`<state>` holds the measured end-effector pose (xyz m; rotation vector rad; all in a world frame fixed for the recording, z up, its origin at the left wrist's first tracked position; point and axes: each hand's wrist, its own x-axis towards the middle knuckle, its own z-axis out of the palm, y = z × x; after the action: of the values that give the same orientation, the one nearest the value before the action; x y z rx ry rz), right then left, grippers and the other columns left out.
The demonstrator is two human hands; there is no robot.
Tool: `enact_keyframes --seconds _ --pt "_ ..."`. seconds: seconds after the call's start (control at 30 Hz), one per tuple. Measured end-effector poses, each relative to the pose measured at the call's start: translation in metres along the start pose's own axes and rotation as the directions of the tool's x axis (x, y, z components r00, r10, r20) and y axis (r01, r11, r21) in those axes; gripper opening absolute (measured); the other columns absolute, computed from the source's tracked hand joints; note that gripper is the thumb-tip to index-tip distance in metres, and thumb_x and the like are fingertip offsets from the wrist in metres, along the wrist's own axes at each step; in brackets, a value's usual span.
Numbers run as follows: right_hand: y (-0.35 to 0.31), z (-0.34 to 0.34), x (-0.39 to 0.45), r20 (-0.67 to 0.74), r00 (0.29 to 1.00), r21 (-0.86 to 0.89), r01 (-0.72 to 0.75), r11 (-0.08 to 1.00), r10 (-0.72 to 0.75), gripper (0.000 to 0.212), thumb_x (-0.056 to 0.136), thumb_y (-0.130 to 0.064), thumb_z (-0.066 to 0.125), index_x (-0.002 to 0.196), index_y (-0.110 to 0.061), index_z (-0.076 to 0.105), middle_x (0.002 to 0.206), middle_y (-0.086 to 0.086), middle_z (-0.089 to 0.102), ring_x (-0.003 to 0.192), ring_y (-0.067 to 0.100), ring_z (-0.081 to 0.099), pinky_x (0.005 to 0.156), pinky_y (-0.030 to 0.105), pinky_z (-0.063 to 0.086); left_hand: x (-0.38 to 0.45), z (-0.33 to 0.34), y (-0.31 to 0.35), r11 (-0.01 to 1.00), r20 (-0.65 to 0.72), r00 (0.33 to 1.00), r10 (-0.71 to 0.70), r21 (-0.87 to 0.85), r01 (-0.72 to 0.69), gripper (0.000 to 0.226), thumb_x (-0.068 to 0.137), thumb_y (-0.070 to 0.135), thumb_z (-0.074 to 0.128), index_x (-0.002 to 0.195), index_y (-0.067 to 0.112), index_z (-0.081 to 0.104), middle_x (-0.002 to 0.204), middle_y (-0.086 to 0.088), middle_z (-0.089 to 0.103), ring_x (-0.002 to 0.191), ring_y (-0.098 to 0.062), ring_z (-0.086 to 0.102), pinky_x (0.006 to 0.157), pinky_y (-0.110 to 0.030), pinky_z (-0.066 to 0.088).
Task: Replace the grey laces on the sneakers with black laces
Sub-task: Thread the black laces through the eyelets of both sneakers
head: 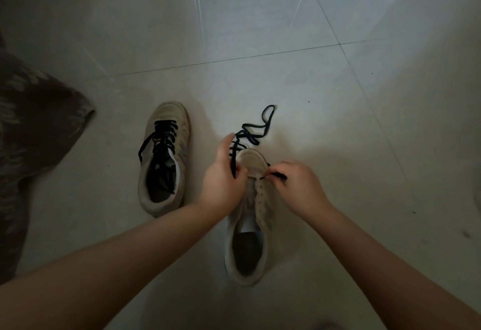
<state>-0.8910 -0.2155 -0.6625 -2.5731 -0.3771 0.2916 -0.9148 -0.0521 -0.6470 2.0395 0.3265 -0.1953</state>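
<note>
Two beige sneakers stand on the tiled floor. The left sneaker [162, 158] has a black lace through its eyelets, with loose ends. The right sneaker [250, 215] lies between my hands, its eyelets bare except at the toe end. My left hand [223, 178] grips one part of a black lace [253, 132], which trails in loops on the floor beyond the toe. My right hand [294, 181] pinches the lace's other end at the front eyelet on the right side.
A dark patterned cloth [33, 126] lies at the left edge of the light floor tiles [286, 74]. A pale rounded object shows at the top left corner.
</note>
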Motion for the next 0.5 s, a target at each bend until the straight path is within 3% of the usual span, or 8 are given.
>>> enact_keyframes --seconds 0.03,0.1,0.2,0.3,0.4,0.5 --pt "0.001 0.001 0.001 -0.009 0.999 -0.027 0.040 0.999 -0.041 0.016 0.085 -0.010 0.061 0.089 -0.016 0.075 0.082 0.000 0.067 0.077 0.019 0.060 0.068 0.025 0.039 -0.002 0.004 0.001 0.994 0.013 0.998 0.066 0.086 -0.067 0.058 0.090 0.004 0.051 0.140 0.028 0.035 0.074 0.001 0.052 0.055 -0.006 0.051 0.056 -0.012 0.043" --pt "0.002 0.003 0.001 -0.036 0.994 -0.092 0.098 0.991 -0.101 0.018 0.079 -0.010 0.058 0.082 -0.017 0.074 0.074 0.001 0.065 0.071 0.025 0.061 0.065 0.031 0.045 -0.004 0.008 0.002 0.954 0.071 0.988 0.137 0.260 -0.151 0.040 0.089 0.004 0.050 0.125 0.021 0.057 0.087 -0.001 0.045 0.061 -0.007 0.044 0.062 -0.016 0.042" --pt "-0.001 0.007 -0.001 -0.076 0.988 -0.143 0.125 0.982 -0.137 0.017 0.070 -0.011 0.056 0.072 -0.015 0.072 0.067 0.001 0.062 0.063 0.026 0.059 0.062 0.031 0.042 -0.002 0.011 -0.002 0.895 0.201 0.976 0.082 0.416 -0.161 0.014 0.087 0.011 0.057 0.094 0.013 0.068 0.097 0.000 0.039 0.074 -0.012 0.046 0.068 -0.016 0.038" --pt "-0.002 0.010 -0.003 -0.074 0.993 -0.023 0.089 0.996 -0.091 0.018 0.072 -0.008 0.058 0.079 -0.012 0.074 0.074 0.004 0.063 0.067 0.024 0.060 0.062 0.029 0.043 0.005 0.011 -0.002 0.863 0.241 0.969 0.051 0.477 -0.164 0.012 0.084 0.017 0.062 0.094 0.017 0.070 0.095 0.004 0.036 0.078 -0.013 0.048 0.067 -0.013 0.034" --pt "-0.005 0.008 -0.003 -0.056 0.993 0.191 -0.087 0.978 0.099 0.026 0.080 -0.007 0.065 0.105 -0.014 0.071 0.093 0.002 0.069 0.085 0.018 0.063 0.073 0.021 0.044 0.007 0.012 -0.001 0.873 0.216 0.974 0.075 0.458 -0.169 0.014 0.085 0.016 0.063 0.097 0.017 0.070 0.091 0.006 0.035 0.072 -0.006 0.039 0.060 -0.007 0.031" --pt "-0.008 0.011 -0.003 -0.070 0.995 0.177 -0.061 0.982 0.074 0.027 0.081 -0.008 0.066 0.107 -0.016 0.069 0.095 0.001 0.071 0.087 0.016 0.064 0.076 0.021 0.045 0.003 0.012 -0.002 0.867 0.220 0.966 0.132 0.447 -0.221 0.012 0.087 0.018 0.062 0.096 0.017 0.070 0.090 0.007 0.036 0.071 -0.007 0.042 0.059 -0.010 0.030"
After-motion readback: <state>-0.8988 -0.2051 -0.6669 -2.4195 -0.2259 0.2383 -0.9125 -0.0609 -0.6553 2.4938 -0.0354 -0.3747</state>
